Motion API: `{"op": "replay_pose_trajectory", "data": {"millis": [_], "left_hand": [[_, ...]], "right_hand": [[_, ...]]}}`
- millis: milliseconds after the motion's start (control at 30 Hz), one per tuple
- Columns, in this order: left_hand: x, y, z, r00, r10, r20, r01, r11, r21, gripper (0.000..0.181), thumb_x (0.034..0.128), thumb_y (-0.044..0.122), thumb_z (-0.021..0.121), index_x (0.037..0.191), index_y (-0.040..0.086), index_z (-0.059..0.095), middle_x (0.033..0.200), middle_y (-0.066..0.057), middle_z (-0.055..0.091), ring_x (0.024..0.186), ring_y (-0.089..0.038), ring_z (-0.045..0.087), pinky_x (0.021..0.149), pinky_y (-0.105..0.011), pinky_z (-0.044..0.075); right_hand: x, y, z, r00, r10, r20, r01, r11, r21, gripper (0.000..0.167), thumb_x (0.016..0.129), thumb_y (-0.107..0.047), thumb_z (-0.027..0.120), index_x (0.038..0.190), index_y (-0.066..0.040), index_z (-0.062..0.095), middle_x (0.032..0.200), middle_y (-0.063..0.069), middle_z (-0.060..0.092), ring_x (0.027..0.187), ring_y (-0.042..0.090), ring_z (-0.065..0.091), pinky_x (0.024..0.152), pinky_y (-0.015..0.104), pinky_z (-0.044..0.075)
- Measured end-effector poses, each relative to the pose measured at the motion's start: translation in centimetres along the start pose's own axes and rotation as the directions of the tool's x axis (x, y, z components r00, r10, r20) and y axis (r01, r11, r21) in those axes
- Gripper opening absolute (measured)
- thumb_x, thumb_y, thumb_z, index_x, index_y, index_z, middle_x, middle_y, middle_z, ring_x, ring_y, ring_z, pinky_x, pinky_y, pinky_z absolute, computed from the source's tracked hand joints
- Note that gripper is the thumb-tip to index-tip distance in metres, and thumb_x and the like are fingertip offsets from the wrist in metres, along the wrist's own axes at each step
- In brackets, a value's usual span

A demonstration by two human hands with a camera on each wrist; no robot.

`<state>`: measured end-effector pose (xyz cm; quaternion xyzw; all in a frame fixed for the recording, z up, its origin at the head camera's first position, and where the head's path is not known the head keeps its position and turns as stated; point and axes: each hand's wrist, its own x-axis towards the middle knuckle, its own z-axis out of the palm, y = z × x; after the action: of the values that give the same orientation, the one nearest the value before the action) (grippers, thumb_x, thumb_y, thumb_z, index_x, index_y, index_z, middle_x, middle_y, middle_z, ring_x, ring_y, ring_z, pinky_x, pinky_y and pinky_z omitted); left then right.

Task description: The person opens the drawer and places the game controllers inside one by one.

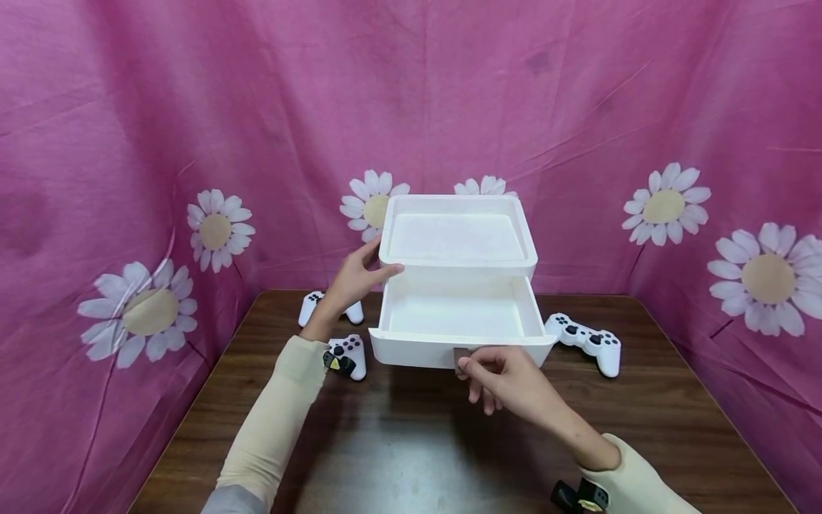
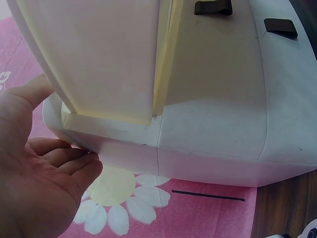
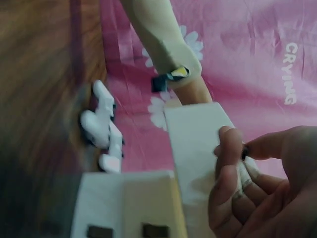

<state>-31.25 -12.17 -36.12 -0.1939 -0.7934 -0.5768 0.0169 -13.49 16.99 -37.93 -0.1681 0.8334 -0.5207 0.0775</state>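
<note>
A white drawer box (image 1: pixel 459 270) stands on the table with its top drawer (image 1: pixel 456 308) pulled out toward the front. My right hand (image 1: pixel 514 382) pinches the dark pull tab (image 1: pixel 462 360) on that drawer's front between thumb and finger; the right wrist view shows the same hand (image 3: pixel 257 178) at the drawer front (image 3: pixel 190 158). My left hand (image 1: pixel 356 277) rests on the box's left side, thumb at the upper edge. In the left wrist view, that hand (image 2: pixel 54 163) has its fingers extended beside the box (image 2: pixel 208 129). The inside of the drawer shows no objects.
White game controllers lie on the wooden table (image 1: pixel 398 457): one (image 1: pixel 587 343) right of the box, one (image 1: pixel 352 357) beside my left wrist, another (image 1: pixel 311 307) behind my left forearm. A pink cloth with daisies (image 1: pixel 424 93) hangs around the back and sides.
</note>
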Motion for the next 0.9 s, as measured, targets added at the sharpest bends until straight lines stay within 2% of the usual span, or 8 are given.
{"op": "replay_pose_trajectory", "data": {"millis": [133,267,367,500,633,800,900], "left_hand": [[0.0,0.0,-0.1,1.000,0.002,-0.001,-0.002,1.000,0.003,0.088,0.0944,0.033,0.084,0.167,0.021,0.036,0.171,-0.005,0.041,0.156,-0.028,0.043,0.115,-0.051,0.052],[0.0,-0.1,0.0,1.000,0.009,-0.007,-0.009,1.000,0.012,0.088,0.0944,0.034,0.084,0.167,0.022,0.037,0.171,-0.004,0.041,0.156,-0.028,0.042,0.115,-0.050,0.052],[0.0,-0.2,0.1,1.000,0.013,-0.009,-0.013,1.000,0.009,0.088,0.0946,0.034,0.083,0.168,0.024,0.036,0.171,-0.003,0.040,0.156,-0.026,0.043,0.114,-0.049,0.053],[-0.1,-0.4,0.3,1.000,0.013,-0.019,-0.013,1.000,-0.002,0.087,0.0950,0.032,0.083,0.168,0.024,0.036,0.170,-0.005,0.043,0.153,-0.026,0.047,0.113,-0.047,0.054],[-0.1,-0.4,0.5,1.000,0.012,-0.027,-0.013,1.000,-0.022,0.087,0.0949,0.030,0.084,0.167,0.022,0.037,0.167,-0.009,0.047,0.149,-0.027,0.052,0.112,-0.048,0.055],[-0.1,-0.3,0.6,0.999,0.011,-0.034,-0.012,0.999,-0.036,0.086,0.0943,0.029,0.084,0.166,0.021,0.039,0.166,-0.007,0.049,0.148,-0.027,0.053,0.112,-0.049,0.055],[-0.1,-0.3,0.6,0.999,0.008,-0.042,-0.009,1.000,-0.021,0.085,0.0940,0.031,0.084,0.166,0.021,0.040,0.166,-0.006,0.049,0.149,-0.027,0.052,0.113,-0.048,0.054]], "right_hand": [[-0.6,-0.8,-1.4,0.999,-0.020,-0.047,0.014,0.992,-0.127,0.024,0.107,-0.029,0.067,0.093,-0.013,0.078,0.069,-0.001,0.072,0.051,0.016,0.065,0.049,0.035,0.058],[-1.3,-1.9,-3.9,0.993,-0.076,-0.093,0.056,0.979,-0.199,0.014,0.105,-0.022,0.070,0.098,-0.014,0.080,0.071,-0.005,0.073,0.055,0.013,0.067,0.051,0.032,0.057],[-1.8,-2.4,-6.1,0.981,-0.145,-0.131,0.111,0.964,-0.241,0.010,0.103,-0.016,0.072,0.101,-0.011,0.080,0.073,-0.005,0.074,0.056,0.011,0.066,0.052,0.028,0.057],[-1.7,-2.0,-9.6,0.958,-0.225,-0.179,0.158,0.932,-0.325,0.008,0.103,-0.012,0.072,0.102,-0.010,0.080,0.076,-0.004,0.076,0.057,0.011,0.067,0.048,0.026,0.055],[-1.0,-0.5,-13.5,0.941,-0.247,-0.231,0.129,0.894,-0.429,0.008,0.103,-0.015,0.073,0.102,-0.013,0.081,0.076,-0.003,0.076,0.059,0.009,0.067,0.048,0.024,0.053],[0.3,2.5,-18.3,0.945,-0.211,-0.252,0.068,0.875,-0.479,0.012,0.104,-0.017,0.071,0.106,-0.009,0.080,0.078,-0.003,0.077,0.063,0.005,0.069,0.055,0.021,0.057],[1.1,4.7,-20.8,0.948,-0.195,-0.252,0.032,0.846,-0.532,0.013,0.104,-0.016,0.071,0.111,-0.010,0.080,0.084,-0.005,0.079,0.071,-0.002,0.069,0.062,0.015,0.054]]}}
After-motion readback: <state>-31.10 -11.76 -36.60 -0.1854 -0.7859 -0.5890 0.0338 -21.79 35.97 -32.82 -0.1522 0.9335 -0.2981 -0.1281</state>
